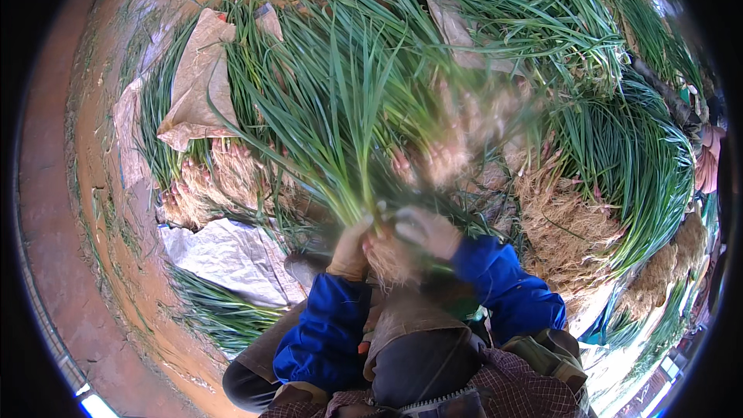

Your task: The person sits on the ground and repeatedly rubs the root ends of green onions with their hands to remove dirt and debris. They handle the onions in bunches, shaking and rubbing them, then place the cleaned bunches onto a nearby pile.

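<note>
A small bunch of young garlic plants [361,180] stands upright before me, its long green leaves pointing away. My left hand [350,248] is closed around the lower stems. Pinkish bulb ends and a mass of pale roots [388,261] hang beside it, over my lap. My right hand [426,233] is blurred, close to the right side of the stems. Whether its fingers hold a stem cannot be made out.
Rooted garlic plants lie in heaps at the left [194,186], ahead [444,157] and at the right [572,226]. A tan woven sack [203,81] covers part of the left heap. White sheeting [232,255] lies near my left knee, with more leaves [223,307] beside it.
</note>
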A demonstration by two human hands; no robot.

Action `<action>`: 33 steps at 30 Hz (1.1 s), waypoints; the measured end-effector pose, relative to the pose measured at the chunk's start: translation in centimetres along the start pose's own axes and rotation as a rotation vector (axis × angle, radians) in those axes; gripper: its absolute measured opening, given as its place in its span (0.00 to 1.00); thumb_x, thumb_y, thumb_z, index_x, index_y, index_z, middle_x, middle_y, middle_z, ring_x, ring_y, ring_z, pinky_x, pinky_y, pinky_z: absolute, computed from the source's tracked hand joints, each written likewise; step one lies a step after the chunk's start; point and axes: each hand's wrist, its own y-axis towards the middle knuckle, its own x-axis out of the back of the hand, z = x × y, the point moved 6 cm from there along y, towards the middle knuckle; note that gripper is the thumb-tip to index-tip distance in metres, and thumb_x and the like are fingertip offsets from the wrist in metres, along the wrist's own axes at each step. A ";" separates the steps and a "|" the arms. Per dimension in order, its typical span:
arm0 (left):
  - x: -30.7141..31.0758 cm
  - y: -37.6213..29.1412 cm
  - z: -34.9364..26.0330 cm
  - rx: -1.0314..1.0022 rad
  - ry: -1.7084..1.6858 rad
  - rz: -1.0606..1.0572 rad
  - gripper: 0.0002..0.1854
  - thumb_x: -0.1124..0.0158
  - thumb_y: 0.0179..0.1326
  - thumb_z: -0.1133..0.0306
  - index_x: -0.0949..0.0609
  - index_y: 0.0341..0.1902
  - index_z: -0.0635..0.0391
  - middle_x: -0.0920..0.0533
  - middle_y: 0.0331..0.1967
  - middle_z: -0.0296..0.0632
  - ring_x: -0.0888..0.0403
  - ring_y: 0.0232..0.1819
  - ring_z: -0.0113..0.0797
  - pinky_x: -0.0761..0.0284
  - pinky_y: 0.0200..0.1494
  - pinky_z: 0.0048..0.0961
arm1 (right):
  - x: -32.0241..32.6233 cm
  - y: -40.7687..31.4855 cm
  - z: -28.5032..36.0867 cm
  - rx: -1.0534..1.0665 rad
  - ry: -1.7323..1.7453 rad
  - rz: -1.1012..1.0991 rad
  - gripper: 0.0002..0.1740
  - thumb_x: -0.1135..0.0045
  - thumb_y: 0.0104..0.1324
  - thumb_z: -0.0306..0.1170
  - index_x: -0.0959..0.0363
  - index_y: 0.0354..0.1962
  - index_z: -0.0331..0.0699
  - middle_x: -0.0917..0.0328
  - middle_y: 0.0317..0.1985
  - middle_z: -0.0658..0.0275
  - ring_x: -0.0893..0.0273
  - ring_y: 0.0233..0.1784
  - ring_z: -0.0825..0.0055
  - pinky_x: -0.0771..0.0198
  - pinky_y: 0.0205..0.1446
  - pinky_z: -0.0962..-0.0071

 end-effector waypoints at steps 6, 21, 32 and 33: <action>-1.3 -1.8 -2.6 -0.251 0.031 -0.080 0.13 0.36 0.53 0.67 0.26 0.41 0.58 0.22 0.30 0.41 0.22 0.23 0.26 0.27 0.21 0.15 | -5.2 0.3 -2.2 -0.015 -0.445 0.371 0.15 0.55 0.65 0.38 0.30 0.43 0.37 0.24 0.39 0.52 0.24 0.44 0.57 0.29 0.50 0.63; 0.4 0.5 -2.1 -0.138 -0.001 0.020 0.20 0.38 0.54 0.70 0.29 0.51 0.52 0.23 0.37 0.38 0.23 0.34 0.29 0.24 0.35 0.22 | 6.0 9.2 -10.2 -0.188 -0.416 -0.524 0.11 0.44 0.58 0.41 0.29 0.36 0.46 0.22 0.28 0.58 0.23 0.27 0.55 0.29 0.33 0.57; -0.2 0.3 -2.9 -0.194 -0.158 -0.104 0.19 0.38 0.55 0.68 0.27 0.49 0.60 0.21 0.31 0.42 0.21 0.25 0.30 0.30 0.21 0.16 | 5.9 11.1 -5.5 -0.223 -0.796 -0.462 0.10 0.44 0.54 0.38 0.28 0.31 0.41 0.24 0.27 0.58 0.25 0.32 0.55 0.31 0.38 0.58; 0.1 0.3 -2.8 -0.171 -0.137 -0.087 0.19 0.38 0.55 0.67 0.28 0.50 0.58 0.21 0.35 0.41 0.22 0.28 0.29 0.28 0.25 0.17 | 5.3 10.4 -5.2 -0.328 -0.764 -0.390 0.11 0.45 0.53 0.38 0.28 0.30 0.40 0.24 0.27 0.58 0.25 0.33 0.56 0.31 0.38 0.59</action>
